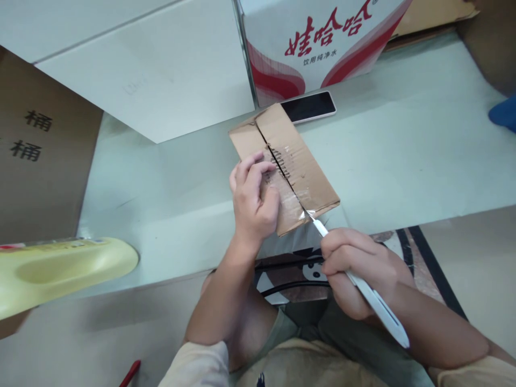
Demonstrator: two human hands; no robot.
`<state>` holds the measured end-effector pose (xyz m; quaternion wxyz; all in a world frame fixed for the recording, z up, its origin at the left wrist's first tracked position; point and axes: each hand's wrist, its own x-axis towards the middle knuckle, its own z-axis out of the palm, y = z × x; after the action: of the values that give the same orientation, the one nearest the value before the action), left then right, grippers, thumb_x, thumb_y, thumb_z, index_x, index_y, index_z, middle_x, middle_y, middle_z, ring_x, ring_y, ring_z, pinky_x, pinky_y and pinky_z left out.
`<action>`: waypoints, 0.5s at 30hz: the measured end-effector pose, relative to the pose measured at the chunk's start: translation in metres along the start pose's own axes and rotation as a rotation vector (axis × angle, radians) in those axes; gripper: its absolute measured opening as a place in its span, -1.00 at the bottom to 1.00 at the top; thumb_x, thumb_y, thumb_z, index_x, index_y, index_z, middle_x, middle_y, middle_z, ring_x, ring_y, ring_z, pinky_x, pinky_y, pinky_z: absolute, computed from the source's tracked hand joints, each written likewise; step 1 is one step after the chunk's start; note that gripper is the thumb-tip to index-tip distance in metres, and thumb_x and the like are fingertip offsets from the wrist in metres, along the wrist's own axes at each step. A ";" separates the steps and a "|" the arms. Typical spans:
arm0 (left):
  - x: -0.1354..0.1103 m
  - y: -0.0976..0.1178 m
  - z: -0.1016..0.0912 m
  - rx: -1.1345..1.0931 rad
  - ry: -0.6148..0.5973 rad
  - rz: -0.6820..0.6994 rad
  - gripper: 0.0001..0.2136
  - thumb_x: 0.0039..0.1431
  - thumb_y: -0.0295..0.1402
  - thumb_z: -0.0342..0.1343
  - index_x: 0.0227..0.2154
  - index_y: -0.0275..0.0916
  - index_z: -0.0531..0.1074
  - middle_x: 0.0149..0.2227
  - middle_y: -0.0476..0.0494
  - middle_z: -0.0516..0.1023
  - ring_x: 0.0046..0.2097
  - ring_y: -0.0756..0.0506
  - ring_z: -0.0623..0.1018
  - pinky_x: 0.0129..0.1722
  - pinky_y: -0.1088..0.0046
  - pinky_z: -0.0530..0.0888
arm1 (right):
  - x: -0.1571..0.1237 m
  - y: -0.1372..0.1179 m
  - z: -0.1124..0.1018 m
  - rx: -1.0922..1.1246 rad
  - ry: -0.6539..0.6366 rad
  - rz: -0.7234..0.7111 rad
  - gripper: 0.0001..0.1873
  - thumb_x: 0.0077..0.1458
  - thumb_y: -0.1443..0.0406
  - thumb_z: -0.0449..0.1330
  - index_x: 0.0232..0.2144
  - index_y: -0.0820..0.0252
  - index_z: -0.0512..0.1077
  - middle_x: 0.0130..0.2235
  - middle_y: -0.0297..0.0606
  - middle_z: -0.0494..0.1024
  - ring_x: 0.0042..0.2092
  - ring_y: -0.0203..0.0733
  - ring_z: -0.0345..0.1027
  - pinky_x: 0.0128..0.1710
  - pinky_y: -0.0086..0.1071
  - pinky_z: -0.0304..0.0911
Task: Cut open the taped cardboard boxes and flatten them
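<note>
A flat brown cardboard box (310,174) lies at an angle on the pale table, its front corner near the table's edge. Clear tape runs over its lengthwise seam, where a dark gap shows. My left hand (256,196) presses on the box's left side with curled fingers, holding it. My right hand (358,266) is closed around a white utility knife (382,312). The blade tip meets the tape at the near end of the seam. The box's underside is hidden.
Behind the box are a dark-screened phone (310,106), a red-and-white water carton (278,59) and a large white box (161,80). A yellow bottle (80,269) lies at left, near a brown carton (44,183). Something blue (503,114) shows at the right edge.
</note>
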<state>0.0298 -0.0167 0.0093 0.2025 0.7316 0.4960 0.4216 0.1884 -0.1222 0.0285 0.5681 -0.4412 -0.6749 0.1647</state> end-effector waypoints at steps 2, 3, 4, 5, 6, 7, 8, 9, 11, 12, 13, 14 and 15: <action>0.000 0.000 0.000 0.006 -0.001 -0.003 -0.74 0.21 -0.40 -0.01 -0.07 -0.13 0.44 0.16 -0.24 0.54 0.31 -0.29 0.46 0.40 0.00 0.28 | -0.002 0.000 0.000 -0.007 0.004 0.014 -0.78 0.04 0.51 0.07 -0.49 0.07 0.28 -0.50 -0.41 0.38 -0.58 -0.38 0.23 -0.55 -0.45 0.22; 0.000 0.000 0.000 0.008 -0.001 -0.002 -0.74 0.21 -0.40 -0.01 -0.07 -0.13 0.44 0.16 -0.24 0.54 0.31 -0.29 0.47 0.40 0.00 0.28 | -0.002 0.000 -0.001 -0.009 0.000 0.015 -0.78 0.04 0.50 0.07 -0.48 0.07 0.28 -0.50 -0.41 0.38 -0.58 -0.37 0.24 -0.55 -0.45 0.22; 0.000 0.000 0.000 0.009 0.000 0.000 -0.74 0.21 -0.40 -0.01 -0.07 -0.13 0.44 0.16 -0.25 0.54 0.31 -0.28 0.47 0.39 0.01 0.29 | -0.003 0.000 -0.001 -0.011 -0.003 0.014 -0.78 0.05 0.50 0.07 -0.48 0.07 0.28 -0.50 -0.41 0.38 -0.57 -0.37 0.24 -0.55 -0.44 0.22; 0.000 0.000 0.000 0.007 0.002 0.004 -0.74 0.21 -0.40 -0.01 -0.07 -0.13 0.44 0.16 -0.25 0.54 0.31 -0.28 0.47 0.39 0.02 0.29 | -0.003 0.000 -0.002 -0.012 -0.006 0.008 -0.79 0.05 0.49 0.07 -0.48 0.07 0.29 -0.49 -0.40 0.38 -0.57 -0.37 0.24 -0.55 -0.44 0.21; 0.000 -0.001 0.000 0.006 0.003 0.007 -0.74 0.21 -0.40 -0.01 -0.06 -0.13 0.45 0.16 -0.25 0.54 0.31 -0.28 0.47 0.39 0.02 0.29 | -0.003 0.000 -0.002 -0.011 -0.011 0.002 -0.79 0.05 0.49 0.07 -0.48 0.07 0.29 -0.49 -0.40 0.39 -0.57 -0.37 0.24 -0.55 -0.43 0.20; -0.001 -0.001 0.000 0.004 0.004 0.009 -0.74 0.22 -0.40 -0.01 -0.06 -0.13 0.45 0.17 -0.25 0.54 0.31 -0.28 0.46 0.39 0.02 0.29 | -0.003 -0.001 -0.002 -0.007 -0.014 -0.001 -0.79 0.05 0.49 0.07 -0.48 0.07 0.29 -0.49 -0.40 0.39 -0.57 -0.37 0.24 -0.56 -0.43 0.20; -0.001 -0.001 0.000 0.004 0.005 0.010 -0.74 0.22 -0.40 -0.01 -0.06 -0.12 0.45 0.17 -0.25 0.54 0.31 -0.29 0.46 0.39 0.01 0.29 | -0.003 -0.001 -0.003 -0.003 -0.010 -0.001 -0.79 0.05 0.49 0.07 -0.48 0.07 0.29 -0.49 -0.40 0.38 -0.56 -0.37 0.23 -0.56 -0.43 0.19; -0.001 -0.001 0.000 0.003 0.005 0.009 -0.74 0.22 -0.39 -0.01 -0.06 -0.12 0.45 0.17 -0.25 0.53 0.31 -0.29 0.46 0.39 0.01 0.28 | -0.002 -0.002 -0.004 0.002 0.005 -0.006 -0.79 0.05 0.49 0.06 -0.48 0.08 0.28 -0.50 -0.40 0.37 -0.57 -0.38 0.21 -0.56 -0.43 0.18; -0.001 -0.002 0.000 0.002 0.004 0.008 -0.74 0.22 -0.39 -0.02 -0.07 -0.12 0.44 0.17 -0.24 0.54 0.31 -0.28 0.46 0.39 0.00 0.28 | 0.002 -0.005 -0.009 -0.004 -0.025 -0.003 -0.79 0.06 0.50 0.06 -0.48 0.08 0.28 -0.50 -0.40 0.37 -0.56 -0.38 0.22 -0.56 -0.43 0.18; -0.001 -0.002 0.000 0.002 0.003 0.006 -0.74 0.22 -0.39 -0.02 -0.07 -0.12 0.44 0.17 -0.24 0.54 0.31 -0.28 0.46 0.39 0.01 0.29 | 0.004 -0.007 -0.013 -0.020 -0.078 0.016 -0.78 0.07 0.50 0.06 -0.47 0.08 0.29 -0.49 -0.39 0.39 -0.55 -0.37 0.25 -0.55 -0.43 0.20; -0.001 -0.002 0.000 0.002 0.001 0.005 -0.74 0.22 -0.39 -0.02 -0.07 -0.12 0.44 0.17 -0.24 0.54 0.31 -0.28 0.46 0.39 0.01 0.29 | 0.006 -0.009 -0.017 -0.036 -0.145 0.036 -0.78 0.08 0.51 0.08 -0.46 0.08 0.31 -0.47 -0.38 0.42 -0.52 -0.36 0.30 -0.54 -0.43 0.23; -0.001 -0.002 0.000 0.004 -0.002 0.003 -0.74 0.22 -0.39 -0.02 -0.07 -0.12 0.44 0.17 -0.24 0.54 0.31 -0.28 0.46 0.39 0.01 0.29 | 0.008 -0.011 -0.022 -0.050 -0.215 0.056 -0.77 0.09 0.52 0.09 -0.44 0.08 0.33 -0.45 -0.37 0.45 -0.50 -0.35 0.35 -0.52 -0.43 0.25; -0.001 -0.002 0.000 0.005 -0.003 0.002 -0.74 0.22 -0.38 -0.02 -0.06 -0.12 0.44 0.18 -0.24 0.53 0.31 -0.28 0.46 0.38 0.01 0.30 | 0.010 -0.013 -0.026 -0.061 -0.273 0.075 -0.77 0.09 0.53 0.11 -0.43 0.08 0.34 -0.43 -0.35 0.48 -0.47 -0.34 0.39 -0.51 -0.43 0.28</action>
<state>0.0289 -0.0163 0.0076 0.2010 0.7334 0.4958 0.4194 0.2072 -0.1288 0.0514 0.4509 -0.4567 -0.7336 0.2235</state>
